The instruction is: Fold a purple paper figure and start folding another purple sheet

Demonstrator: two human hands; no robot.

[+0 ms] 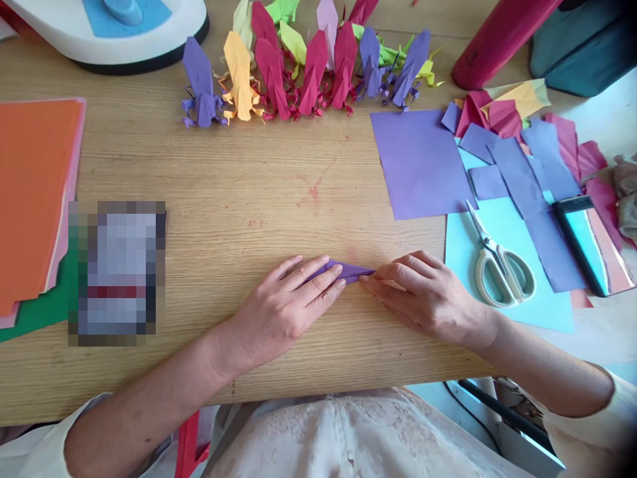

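A narrow folded piece of purple paper (354, 271) lies on the wooden table in front of me, its thin tip toward the right. My left hand (293, 299) rests over its left part, fingers stretched out and pressing it down flat. At the right end my right hand (423, 292) is closed, with thumb and fingertips pinching the pointed tip. Much of the paper's left end is hidden under my left fingers.
Several folded paper figures (313, 73) stand at the back. Scissors (500, 265) lie on cyan paper (542, 312) at right, near a purple sheet (423, 166), scraps and a phone (594, 245). Coloured sheets (34, 199) and a blurred object (119, 272) are at left.
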